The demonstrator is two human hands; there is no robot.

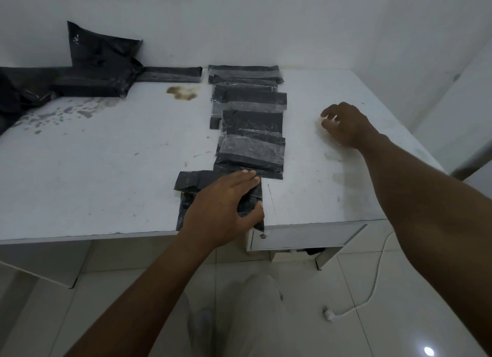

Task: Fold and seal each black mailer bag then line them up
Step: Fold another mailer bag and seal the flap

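The job looked well over halfway done. A row of sealed bags (250,122) ran from the upper centre of the frame down to the middle, each one folded flat and overlapping the next. I counted about six, though the overlaps made the number hard to fix. One more folded bag (170,74) lay apart from the row, against the back wall in the upper centre-left.

The bag in hand (191,182) sat at the bottom of the row, in the lower centre and close to the near edge of the table (106,170). Its top touched or slightly overlapped the last bag of the row. The left hand (221,213) lay flat on it, with straight fingers close together pointing toward the row and the thumb spread out at the bag's right edge. It seemed to be pressing the fold down. Whether the seal had taken could not be seen.

The right hand (346,125) rested on the table at the centre right, well apart from the bags. Its fingers were curled, with something pale at the tips. I could not tell whether they pinched a scrap or held nothing.

A pile of loose bags (101,61) in the upper left remained to be done, some flat and one propped against the wall.
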